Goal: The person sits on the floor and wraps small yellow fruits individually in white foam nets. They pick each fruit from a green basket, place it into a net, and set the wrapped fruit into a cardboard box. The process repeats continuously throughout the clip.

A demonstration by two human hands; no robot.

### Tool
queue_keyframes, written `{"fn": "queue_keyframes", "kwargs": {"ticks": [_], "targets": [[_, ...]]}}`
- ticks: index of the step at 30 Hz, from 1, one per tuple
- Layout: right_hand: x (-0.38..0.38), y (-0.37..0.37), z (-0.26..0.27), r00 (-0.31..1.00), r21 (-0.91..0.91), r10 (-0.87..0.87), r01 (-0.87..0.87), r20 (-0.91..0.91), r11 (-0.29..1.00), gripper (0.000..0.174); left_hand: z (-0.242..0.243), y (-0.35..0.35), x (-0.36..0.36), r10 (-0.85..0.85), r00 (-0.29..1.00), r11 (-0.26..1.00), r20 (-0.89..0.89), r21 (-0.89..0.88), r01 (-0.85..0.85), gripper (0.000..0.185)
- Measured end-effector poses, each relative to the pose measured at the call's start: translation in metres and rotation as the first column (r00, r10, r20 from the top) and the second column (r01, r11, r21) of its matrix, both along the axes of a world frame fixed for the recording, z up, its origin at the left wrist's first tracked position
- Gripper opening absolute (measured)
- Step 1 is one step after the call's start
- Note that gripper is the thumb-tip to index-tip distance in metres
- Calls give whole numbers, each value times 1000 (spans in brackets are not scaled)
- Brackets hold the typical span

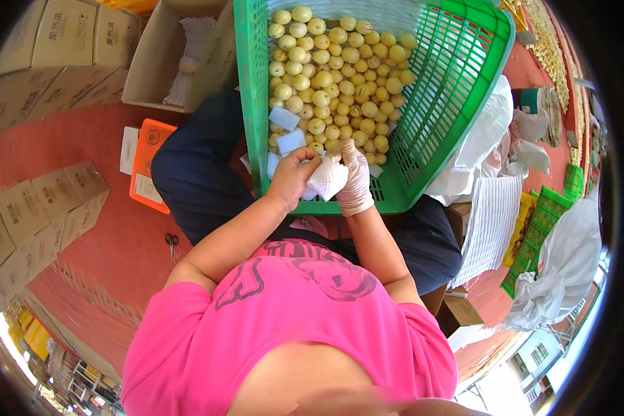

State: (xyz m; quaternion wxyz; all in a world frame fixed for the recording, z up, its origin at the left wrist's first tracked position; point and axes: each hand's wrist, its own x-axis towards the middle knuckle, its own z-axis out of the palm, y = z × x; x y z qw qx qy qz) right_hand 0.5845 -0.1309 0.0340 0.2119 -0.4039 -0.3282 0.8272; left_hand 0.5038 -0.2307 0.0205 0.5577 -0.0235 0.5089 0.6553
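Note:
Over the near edge of a green plastic crate (395, 205), my bare left hand (294, 177) pinches a white foam net sleeve (327, 179) between thumb and fingers. My right hand (354, 179), in a thin whitish glove, grips the same sleeve from the other side. What is inside the sleeve is hidden. Many round, pale yellow fruits with dark streaks, apparently pepino melons (324, 79), fill the crate's bottom. Small pale blue-white squares (291, 141) lie on the fruits near my left hand.
An open cardboard box (179, 88) at upper left holds foam netting and one wrapped round item. Closed cartons (47, 208) are stacked left. Scissors (172, 244) and an orange case (148, 156) lie on the red floor. White foam sheets (491, 223), plastic bags and a green crate (533, 234) are right.

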Motion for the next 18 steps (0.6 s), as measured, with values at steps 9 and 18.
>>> {"fn": "queue_keyframes", "kwargs": {"ticks": [9, 18], "targets": [[-48, 4, -28, 960, 249, 251, -275, 125, 929, 48, 30, -37, -45, -108, 898, 991, -427, 25, 131, 8], [-93, 24, -113, 519, 338, 62, -637, 852, 693, 51, 89, -63, -199, -27, -48, 830, -998, 5, -558, 30]]}}
